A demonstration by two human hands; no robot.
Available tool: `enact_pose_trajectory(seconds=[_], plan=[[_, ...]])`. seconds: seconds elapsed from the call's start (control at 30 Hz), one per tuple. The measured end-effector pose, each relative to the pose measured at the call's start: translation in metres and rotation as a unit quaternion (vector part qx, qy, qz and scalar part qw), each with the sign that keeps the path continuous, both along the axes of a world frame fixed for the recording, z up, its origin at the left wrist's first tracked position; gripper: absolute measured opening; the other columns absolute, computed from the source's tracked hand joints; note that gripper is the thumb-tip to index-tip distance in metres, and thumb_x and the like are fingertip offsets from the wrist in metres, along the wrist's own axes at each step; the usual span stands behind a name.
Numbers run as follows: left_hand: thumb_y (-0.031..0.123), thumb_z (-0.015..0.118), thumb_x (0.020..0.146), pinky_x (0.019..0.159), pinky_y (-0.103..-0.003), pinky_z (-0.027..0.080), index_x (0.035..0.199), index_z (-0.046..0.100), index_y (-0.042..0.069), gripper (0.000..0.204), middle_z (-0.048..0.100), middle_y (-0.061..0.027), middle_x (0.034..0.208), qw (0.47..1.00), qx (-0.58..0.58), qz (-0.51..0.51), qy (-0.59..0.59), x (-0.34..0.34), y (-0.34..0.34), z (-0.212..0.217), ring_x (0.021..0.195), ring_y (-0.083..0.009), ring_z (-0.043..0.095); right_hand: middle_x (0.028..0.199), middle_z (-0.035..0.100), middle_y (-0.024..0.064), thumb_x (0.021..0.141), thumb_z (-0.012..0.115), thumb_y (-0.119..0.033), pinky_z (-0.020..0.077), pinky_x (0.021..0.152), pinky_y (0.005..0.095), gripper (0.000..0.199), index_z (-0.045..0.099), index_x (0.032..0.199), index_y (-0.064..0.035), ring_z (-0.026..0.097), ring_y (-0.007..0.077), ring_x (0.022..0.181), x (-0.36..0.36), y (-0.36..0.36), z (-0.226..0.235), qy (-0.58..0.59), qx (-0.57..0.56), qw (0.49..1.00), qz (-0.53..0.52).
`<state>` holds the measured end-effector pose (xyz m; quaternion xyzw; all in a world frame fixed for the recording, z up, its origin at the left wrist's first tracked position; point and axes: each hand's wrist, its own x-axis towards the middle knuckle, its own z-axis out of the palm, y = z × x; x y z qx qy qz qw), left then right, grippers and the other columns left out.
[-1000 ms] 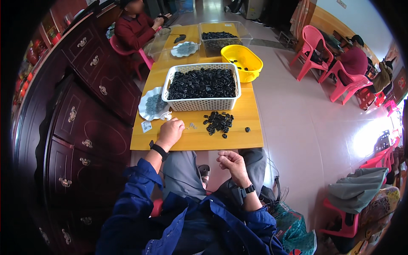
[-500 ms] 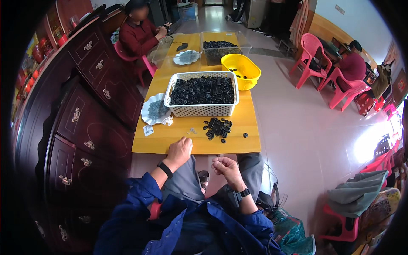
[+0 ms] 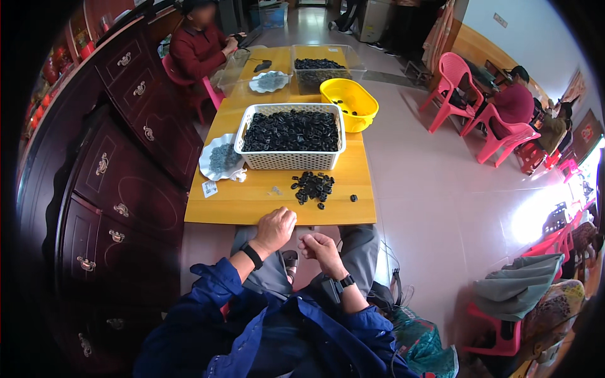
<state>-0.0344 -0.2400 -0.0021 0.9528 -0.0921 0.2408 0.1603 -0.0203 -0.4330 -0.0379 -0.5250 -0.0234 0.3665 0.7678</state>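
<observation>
At the near edge of the wooden table, my left hand [image 3: 275,229] is closed, its fingers curled together; whatever it may hold is hidden. My right hand [image 3: 322,250] is just below the edge, over my lap, thumb and fingertips pinched on something too small to make out. The hands are close but apart. Beyond them lies a loose pile of small black ring-like parts [image 3: 313,188], with one black piece [image 3: 353,198] off to its right. A few tiny clear pieces [image 3: 275,191] lie left of the pile. A white perforated basket [image 3: 290,162] behind holds many similar black parts.
A white scalloped dish [image 3: 205,165] of small clear-grey pieces stands left of the basket, a yellow tub [image 3: 367,121] behind its right corner. Farther back are a clear bin [image 3: 358,66] and another dish [image 3: 254,85]. A person [image 3: 201,50] sits far left; dark drawers [image 3: 135,208] line the left.
My left hand has moved right, nearer to my right hand, which stays pinched. The whole view has shifted slightly, so the table appears farther left.
</observation>
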Motion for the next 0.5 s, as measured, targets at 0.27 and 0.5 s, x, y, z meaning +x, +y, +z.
enact_pose_trajectory(seconds=[0.27, 0.5], plan=[[0.015, 0.065, 0.089, 0.066, -0.041, 0.052, 0.084, 0.060, 0.009, 0.010, 0.057, -0.0083, 0.081, 0.999, -0.009, -0.049, 0.002, 0.011, -0.011, -0.002, 0.077, -0.0287, 0.063, 0.087, 0.067, 0.0016, 0.107, 0.052, -0.031, 0.0515, 0.070, 0.0253, 0.030, 0.065, 0.111, -0.0041, 0.061, 0.0113, 0.074, 0.013, 0.005, -0.020, 0.115, 0.083, 0.989, -0.051], [0.016, 0.063, 0.086, 0.065, -0.040, 0.051, 0.084, 0.057, 0.010, 0.009, 0.056, -0.0068, 0.079, 0.995, 0.009, -0.102, -0.012, 0.013, -0.008, 0.000, 0.075, -0.0268, 0.063, 0.084, 0.066, -0.0018, 0.104, 0.053, -0.043, 0.0495, 0.070, 0.0250, 0.034, 0.065, 0.105, -0.0105, 0.061, 0.0113, 0.074, 0.017, 0.009, -0.024, 0.175, 0.178, 0.968, -0.039]])
